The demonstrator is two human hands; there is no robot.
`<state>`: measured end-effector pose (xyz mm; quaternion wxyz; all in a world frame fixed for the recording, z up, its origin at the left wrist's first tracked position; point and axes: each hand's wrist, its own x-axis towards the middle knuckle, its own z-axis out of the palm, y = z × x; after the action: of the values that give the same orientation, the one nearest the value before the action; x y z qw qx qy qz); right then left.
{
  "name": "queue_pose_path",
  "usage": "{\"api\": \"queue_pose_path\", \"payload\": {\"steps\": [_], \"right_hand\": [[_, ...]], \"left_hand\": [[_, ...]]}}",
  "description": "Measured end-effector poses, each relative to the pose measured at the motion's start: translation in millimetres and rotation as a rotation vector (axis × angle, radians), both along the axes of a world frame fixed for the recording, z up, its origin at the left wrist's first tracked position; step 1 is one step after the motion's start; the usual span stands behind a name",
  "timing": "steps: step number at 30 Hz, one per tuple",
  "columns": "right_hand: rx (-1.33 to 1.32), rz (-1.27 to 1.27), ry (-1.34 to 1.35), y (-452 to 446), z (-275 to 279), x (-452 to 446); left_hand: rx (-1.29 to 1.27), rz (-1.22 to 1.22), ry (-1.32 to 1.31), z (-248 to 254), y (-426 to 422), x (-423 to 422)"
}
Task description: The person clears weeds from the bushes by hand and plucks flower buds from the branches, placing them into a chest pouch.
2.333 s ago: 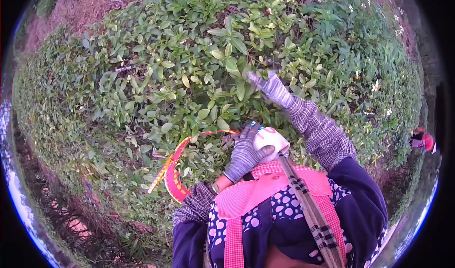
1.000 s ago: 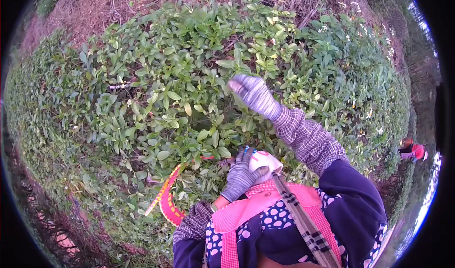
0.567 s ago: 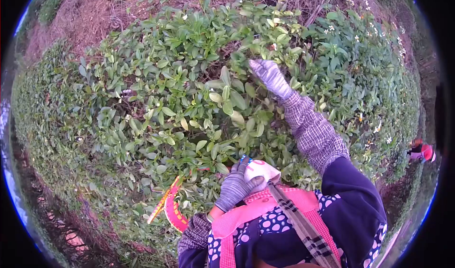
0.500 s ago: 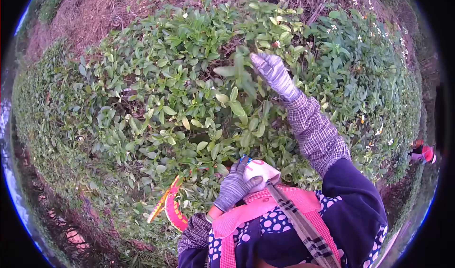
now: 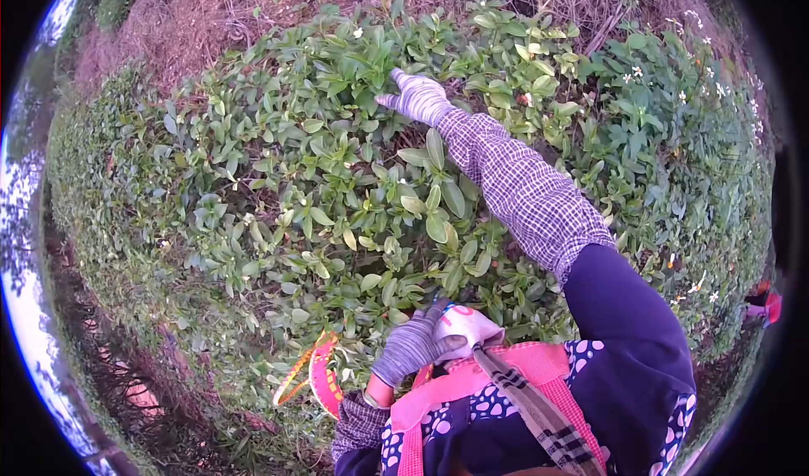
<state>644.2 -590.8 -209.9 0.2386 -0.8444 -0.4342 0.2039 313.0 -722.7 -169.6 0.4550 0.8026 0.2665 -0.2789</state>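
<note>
My right hand (image 5: 415,98), in a grey-and-white striped glove, reaches out over the bush (image 5: 278,189). Thumb and fingers are apart, their tips among a cluster of bright green leaves (image 5: 358,72); I see nothing held. Close to my body, my left hand (image 5: 406,348), in a similar striped glove, is closed on the edge of a white bag (image 5: 463,328) with red and blue print. The inside of the bag is hidden. A grey checked strap (image 5: 527,400) runs from the bag up across my pink apron (image 5: 472,377).
A pink-and-yellow band (image 5: 322,379) loops out beside my left wrist, against the leaves. White-flowered plants (image 5: 636,76) grow at the right. Dry brush and bare soil (image 5: 194,25) lie beyond the bush. A person in red (image 5: 763,305) is at the far right edge.
My right hand has moved left and slightly up across the bush, and its fingers have parted. Leaves it passed have swung back. My left hand stays on the bag; the view has shifted slightly.
</note>
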Motion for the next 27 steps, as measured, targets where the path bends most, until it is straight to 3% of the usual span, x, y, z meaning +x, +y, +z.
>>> {"api": "queue_pose_path", "payload": {"steps": [3,6,8,10,13,15,17,19,20,25,27], "right_hand": [[-0.054,0.087,-0.059,-1.7,-20.7,-9.7],[0.143,0.174,-0.022,-29.8,-48.1,-19.5],[0.474,0.069,0.390,-50.8,-51.8,-21.5],[0.609,-0.003,0.867,-76.4,-29.9,-29.4],[0.612,0.052,0.753,-125.6,29.9,-35.3],[0.497,-0.033,0.761,-130.4,37.0,-25.8],[0.400,-0.170,0.723,-115.6,22.7,-9.4],[0.606,-0.238,0.188,-84.1,-39.4,11.1],[0.429,-0.220,0.193,-76.2,-32.8,19.8],[0.429,-0.017,0.020,-15.6,-36.5,32.8],[0.278,0.128,0.070,-1.2,-34.1,30.0]], "left_hand": [[0.032,-0.073,0.034,15.1,20.2,8.1],[0.001,0.352,-0.310,26.1,42.4,20.5],[0.503,0.277,-0.698,13.2,68.8,37.6],[0.830,0.207,-0.663,3.5,92.2,55.7],[0.899,0.223,-0.619,-25.6,118.8,72.3],[0.891,0.257,-0.578,-39.4,127.4,80.3],[0.894,0.296,-0.551,-50.3,132.9,92.3],[0.907,0.310,-0.472,-56.3,137.5,99.9],[0.984,0.278,-0.429,-55.0,135.2,103.5],[0.990,0.320,-0.445,-60.0,136.3,109.0],[0.899,0.389,-0.484,-58.9,138.1,109.8]]}}
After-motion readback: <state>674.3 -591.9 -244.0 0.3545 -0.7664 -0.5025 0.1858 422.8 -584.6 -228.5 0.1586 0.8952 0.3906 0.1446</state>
